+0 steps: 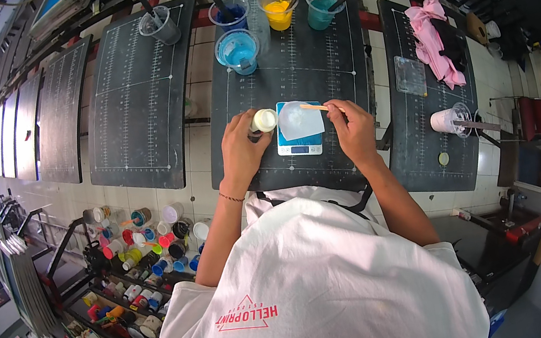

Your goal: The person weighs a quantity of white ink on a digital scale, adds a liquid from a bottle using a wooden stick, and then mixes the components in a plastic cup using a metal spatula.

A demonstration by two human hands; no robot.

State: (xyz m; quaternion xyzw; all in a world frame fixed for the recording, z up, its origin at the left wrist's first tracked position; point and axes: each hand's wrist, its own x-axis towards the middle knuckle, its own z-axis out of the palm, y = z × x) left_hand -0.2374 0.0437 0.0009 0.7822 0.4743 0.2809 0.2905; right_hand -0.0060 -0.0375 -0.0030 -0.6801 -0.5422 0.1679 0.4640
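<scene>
My left hand (243, 146) is closed around a small jar (264, 121) with pale, whitish contents, tilted toward the scale beside it. In my right hand (352, 129) a thin wooden stick (312, 106) is pinched, its tip over a translucent sheet (307, 125). A little white material lies on that sheet, which rests on a small digital scale (301, 149) with a blue top. The scale stands on a dark platen (262, 163) marked with white ruler lines.
Beyond the scale stand cups of light blue (238, 52), dark blue (230, 14), yellow (277, 9) and teal ink (323, 8). On the right platen lie pink cloth (432, 37), a clear lid (410, 75) and a white-ink cup (450, 120). Paint tubs (154, 237) crowd the lower left.
</scene>
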